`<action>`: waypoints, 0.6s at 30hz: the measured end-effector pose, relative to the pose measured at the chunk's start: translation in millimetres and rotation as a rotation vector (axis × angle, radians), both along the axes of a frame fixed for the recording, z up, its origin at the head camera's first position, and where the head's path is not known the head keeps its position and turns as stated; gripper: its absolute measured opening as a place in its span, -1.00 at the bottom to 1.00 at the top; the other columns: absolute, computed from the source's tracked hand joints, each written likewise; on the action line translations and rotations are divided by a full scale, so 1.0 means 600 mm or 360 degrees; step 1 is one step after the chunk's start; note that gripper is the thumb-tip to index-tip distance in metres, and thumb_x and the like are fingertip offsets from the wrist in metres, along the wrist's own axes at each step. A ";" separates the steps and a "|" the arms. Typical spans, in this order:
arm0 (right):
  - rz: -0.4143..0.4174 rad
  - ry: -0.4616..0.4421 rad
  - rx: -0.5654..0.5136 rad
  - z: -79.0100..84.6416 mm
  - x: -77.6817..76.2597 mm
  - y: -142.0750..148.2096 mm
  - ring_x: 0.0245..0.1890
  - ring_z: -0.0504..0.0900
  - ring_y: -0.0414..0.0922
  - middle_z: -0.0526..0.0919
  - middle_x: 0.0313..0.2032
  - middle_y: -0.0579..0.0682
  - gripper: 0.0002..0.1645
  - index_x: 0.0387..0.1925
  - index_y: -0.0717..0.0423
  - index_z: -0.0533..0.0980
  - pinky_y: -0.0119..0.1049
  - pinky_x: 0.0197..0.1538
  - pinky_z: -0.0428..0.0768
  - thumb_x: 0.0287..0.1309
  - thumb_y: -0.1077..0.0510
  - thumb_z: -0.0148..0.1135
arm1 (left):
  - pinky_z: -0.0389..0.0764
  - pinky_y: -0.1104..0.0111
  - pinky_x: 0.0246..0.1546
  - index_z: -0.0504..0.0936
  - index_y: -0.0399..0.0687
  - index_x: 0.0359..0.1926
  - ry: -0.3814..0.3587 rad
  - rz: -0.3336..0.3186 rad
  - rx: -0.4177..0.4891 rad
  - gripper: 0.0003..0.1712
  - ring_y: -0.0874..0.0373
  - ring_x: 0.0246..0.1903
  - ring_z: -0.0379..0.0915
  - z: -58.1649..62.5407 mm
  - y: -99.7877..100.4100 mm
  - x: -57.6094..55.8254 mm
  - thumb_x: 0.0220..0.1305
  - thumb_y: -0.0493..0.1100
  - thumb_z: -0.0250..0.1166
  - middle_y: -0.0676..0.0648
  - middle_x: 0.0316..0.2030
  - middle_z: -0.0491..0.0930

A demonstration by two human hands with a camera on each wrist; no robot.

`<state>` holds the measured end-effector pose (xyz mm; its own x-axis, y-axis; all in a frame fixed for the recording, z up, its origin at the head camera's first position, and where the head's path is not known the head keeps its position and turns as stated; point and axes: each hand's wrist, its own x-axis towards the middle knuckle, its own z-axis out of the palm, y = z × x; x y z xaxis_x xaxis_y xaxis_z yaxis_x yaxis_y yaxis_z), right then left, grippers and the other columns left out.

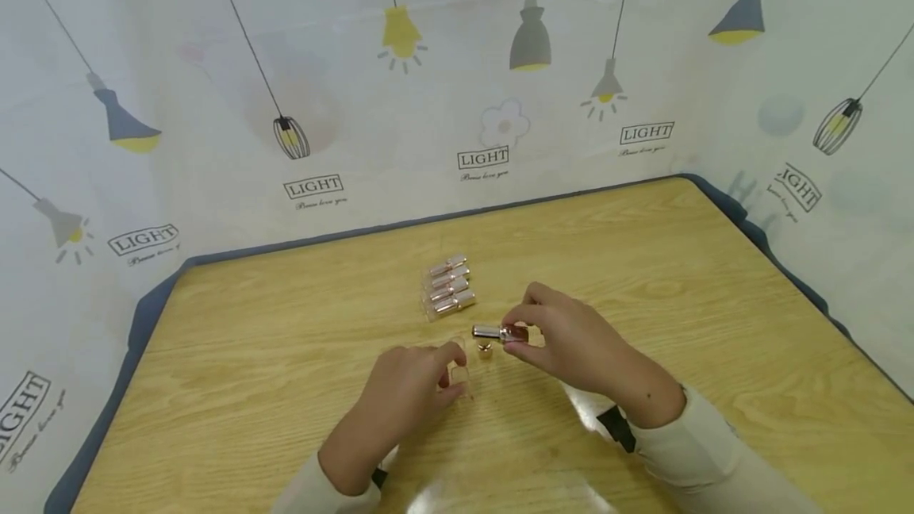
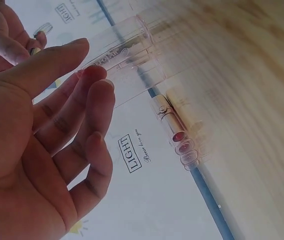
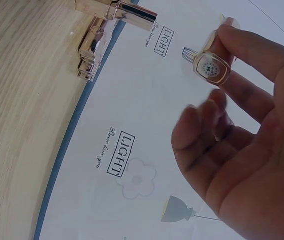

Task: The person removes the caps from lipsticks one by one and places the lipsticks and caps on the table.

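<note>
Four lipsticks lay at the right grip's ten o'clock; it held another tube. The left grip pinched a clear case, best squeezed lightly.

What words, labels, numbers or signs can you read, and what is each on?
"LIGHT": wall backdrop, repeated.
"love you": script on the backdrop under "LIGHT"; first word unclear.
"OLAR", seemingly: clear plastic cover; the rest is blurred.
Label on the base of the lipstick: too small to read surely.

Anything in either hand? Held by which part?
Left hand: a clear case, pinched at the end nearest the palm. Right hand: a lipstick tube, pinched at its reddish end.
</note>
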<state>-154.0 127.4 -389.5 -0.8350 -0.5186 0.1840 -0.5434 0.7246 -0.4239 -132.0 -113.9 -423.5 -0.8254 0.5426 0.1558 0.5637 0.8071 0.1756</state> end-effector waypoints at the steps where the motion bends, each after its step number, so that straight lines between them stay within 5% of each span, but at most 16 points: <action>1: -0.0008 -0.0001 -0.0004 -0.001 0.000 0.000 -0.50 0.36 -0.32 0.45 -0.36 -0.21 -0.79 -0.17 -0.09 0.70 -0.47 -0.45 0.39 0.16 -0.01 0.45 | 0.32 0.52 -0.62 0.67 0.12 -0.18 0.0009 -0.0003 0.0003 -0.72 0.41 -0.65 0.43 0.000 0.000 0.000 0.12 0.04 0.51 0.20 -0.55 0.66; 18: 0.0007 -0.0058 -0.0058 -0.002 -0.002 -0.001 -0.46 0.49 -0.31 0.55 -0.44 -0.27 -0.75 -0.14 -0.05 0.68 -0.44 -0.39 0.45 0.20 -0.03 0.40 | 0.34 0.54 -0.62 0.65 0.10 -0.15 0.0068 0.0001 0.0023 -0.70 0.38 -0.64 0.47 -0.009 0.005 -0.003 0.12 -0.01 0.52 0.19 -0.54 0.68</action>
